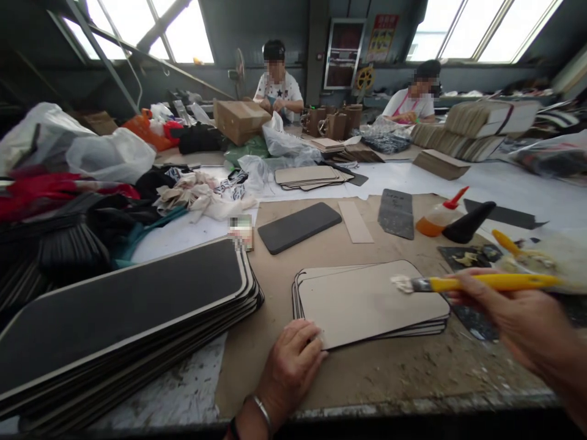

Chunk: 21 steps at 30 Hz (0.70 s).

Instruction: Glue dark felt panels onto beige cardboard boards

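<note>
My right hand point(509, 315) is closed around a yellow-handled brush point(477, 283). Its glue-laden bristles hover over the right part of the top card of a stack of tan boards point(367, 302). My left hand point(291, 363) rests with curled fingers on the near left corner of that stack, pressing on it. The stack lies on a brown paper sheet point(367, 366) covering the bench.
A big pile of black boards with pale edges point(123, 318) lies at left. A dark pad point(299, 227), a tan strip point(355, 221), an orange glue bottle point(438, 219) and a black cone point(468, 223) sit behind. Two people work at the far end among boxes and bags.
</note>
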### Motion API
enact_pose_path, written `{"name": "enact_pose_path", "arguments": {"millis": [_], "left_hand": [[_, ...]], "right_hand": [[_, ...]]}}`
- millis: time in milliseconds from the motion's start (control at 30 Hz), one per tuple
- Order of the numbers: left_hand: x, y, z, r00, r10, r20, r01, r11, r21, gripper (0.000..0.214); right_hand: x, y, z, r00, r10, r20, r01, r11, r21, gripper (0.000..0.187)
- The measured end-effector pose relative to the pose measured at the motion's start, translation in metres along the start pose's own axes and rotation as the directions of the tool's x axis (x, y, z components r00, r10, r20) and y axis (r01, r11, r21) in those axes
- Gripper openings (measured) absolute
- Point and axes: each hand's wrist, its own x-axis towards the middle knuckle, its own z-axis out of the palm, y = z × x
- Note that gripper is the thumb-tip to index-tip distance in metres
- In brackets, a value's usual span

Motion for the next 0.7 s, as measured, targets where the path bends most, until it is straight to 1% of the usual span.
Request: {"name": "enact_pose_path", "arguments": {"millis": [33,67,133,200,267,333,400,500,567,633,700], "left_hand": [[0.0,0.0,0.0,1.0,0.0,-0.006,0.0,1.0,-0.005,0.011],[0.0,0.0,0.001,1.0,-0.002,-0.01,0.002,1.0,-0.01,0.011],[0.001,-0.001,0.002,1.0,-0.008,-0.009,0.008,1.0,-0.017,0.01],[0.001,-0.001,0.003,1.0,-0.017,-0.015,0.017,1.0,-0.015,0.009],[0.001,-0.002,0.003,0.999,-0.024,-0.031,0.023,1.0,-0.008,0.008],[0.002,-0.001,0.003,0.999,-0.025,-0.045,0.025,1.0,-0.005,0.008],[0.002,-0.001,0.002,0.998,-0.025,-0.05,0.025,1.0,-0.005,0.009],[0.002,-0.001,0.002,0.999,-0.015,-0.051,0.016,1.0,0.015,0.01],[0.001,-0.003,0.003,0.998,0.011,-0.059,-0.008,0.999,0.044,0.012],[-0.001,-0.008,0.005,0.995,0.061,-0.076,-0.055,0.996,0.075,0.014],[-0.005,-0.014,0.009,0.989,0.122,-0.086,-0.113,0.988,0.102,0.013]], "right_hand": [[-0.014,-0.01,0.027,0.995,0.037,0.096,-0.039,0.999,0.026,0.041],[-0.026,-0.019,0.052,0.978,0.044,0.203,-0.052,0.998,0.032,0.042],[-0.044,-0.028,0.093,0.937,0.004,0.349,-0.035,0.996,0.083,0.044],[-0.053,-0.029,0.119,0.896,-0.041,0.443,-0.009,0.994,0.11,0.042],[-0.056,-0.025,0.132,0.869,-0.068,0.49,0.022,0.995,0.1,0.039],[-0.053,-0.02,0.133,0.87,-0.084,0.486,0.059,0.996,0.067,0.038],[-0.044,-0.014,0.124,0.895,-0.086,0.437,0.092,0.996,0.007,0.038],[-0.025,-0.005,0.098,0.946,-0.073,0.315,0.117,0.986,-0.122,0.038],[-0.011,0.001,0.077,0.973,-0.065,0.221,0.112,0.972,-0.207,0.036],[0.003,0.007,0.058,0.991,-0.056,0.125,0.089,0.957,-0.276,0.032],[0.015,0.011,0.042,0.998,-0.044,0.051,0.058,0.939,-0.338,0.027]]}}
